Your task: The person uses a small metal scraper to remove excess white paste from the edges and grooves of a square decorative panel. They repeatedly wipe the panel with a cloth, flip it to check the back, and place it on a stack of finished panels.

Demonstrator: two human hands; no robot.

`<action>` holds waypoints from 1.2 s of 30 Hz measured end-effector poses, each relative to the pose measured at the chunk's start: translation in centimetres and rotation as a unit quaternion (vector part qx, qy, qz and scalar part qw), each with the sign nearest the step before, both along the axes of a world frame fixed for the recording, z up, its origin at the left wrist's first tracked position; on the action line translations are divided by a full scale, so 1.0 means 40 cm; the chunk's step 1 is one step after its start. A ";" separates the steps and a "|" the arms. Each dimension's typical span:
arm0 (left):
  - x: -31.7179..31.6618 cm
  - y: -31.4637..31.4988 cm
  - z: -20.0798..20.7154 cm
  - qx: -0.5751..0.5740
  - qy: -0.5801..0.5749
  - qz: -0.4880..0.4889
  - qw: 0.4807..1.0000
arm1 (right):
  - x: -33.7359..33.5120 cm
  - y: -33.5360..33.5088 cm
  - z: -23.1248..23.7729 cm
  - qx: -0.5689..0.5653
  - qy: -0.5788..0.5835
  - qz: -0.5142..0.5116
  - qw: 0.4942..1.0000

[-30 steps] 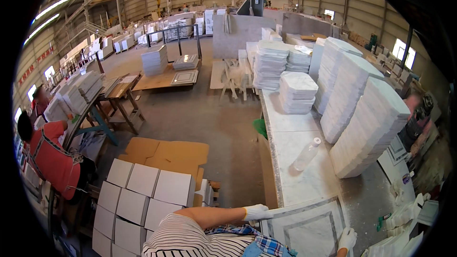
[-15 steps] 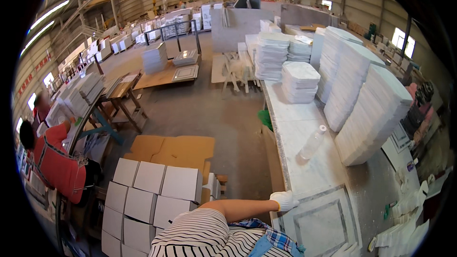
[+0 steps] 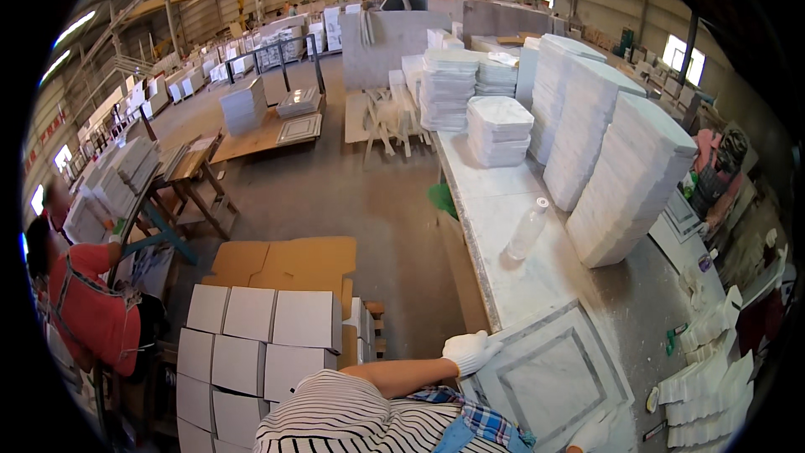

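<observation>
Gripping the framed marble tile [image 3: 553,382]: my left hand [image 3: 471,351] closed on its 10 o'clock corner, right hand [image 3: 591,436] at 5 o'clock, grip unclear.

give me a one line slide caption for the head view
Gloved left hand and right hand grip a square framed marble tile on a long workbench beside stacked tiles.

One head-worn fisheye looks steeply down over the workbench [image 3: 537,226], close above.

place: stone-tile factory hall | cues: stacked marble tiles [image 3: 625,176], long workbench [image 3: 503,201], cardboard boxes [image 3: 260,340]
</observation>
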State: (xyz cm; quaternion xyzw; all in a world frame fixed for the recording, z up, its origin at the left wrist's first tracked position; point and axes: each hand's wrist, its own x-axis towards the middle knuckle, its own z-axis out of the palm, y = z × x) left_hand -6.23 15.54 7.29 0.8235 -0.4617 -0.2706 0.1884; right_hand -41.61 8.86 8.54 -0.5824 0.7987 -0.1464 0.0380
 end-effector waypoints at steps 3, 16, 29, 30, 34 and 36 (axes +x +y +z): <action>0.000 0.026 0.003 -0.003 -0.009 -0.007 1.000 | -0.015 0.000 -0.009 -0.010 -0.014 -0.001 1.000; -0.001 0.044 -0.037 -0.024 -0.020 0.022 0.999 | -0.280 -0.287 -0.391 -0.153 -0.341 -0.026 0.927; 0.008 0.028 -0.058 -0.017 0.043 0.013 0.999 | -0.249 -0.121 -0.096 0.119 -0.753 -0.019 0.647; 0.014 0.013 -0.059 -0.014 0.058 0.008 0.998 | -0.257 -0.127 -0.123 0.110 -0.783 0.021 0.612; 0.032 -0.009 -0.067 0.015 0.165 0.024 0.986 | -0.226 -0.095 -0.091 0.025 -0.729 0.089 0.678; 0.025 0.021 -0.085 0.002 0.178 0.019 0.984 | -0.234 -0.091 -0.081 0.013 -0.760 0.088 0.644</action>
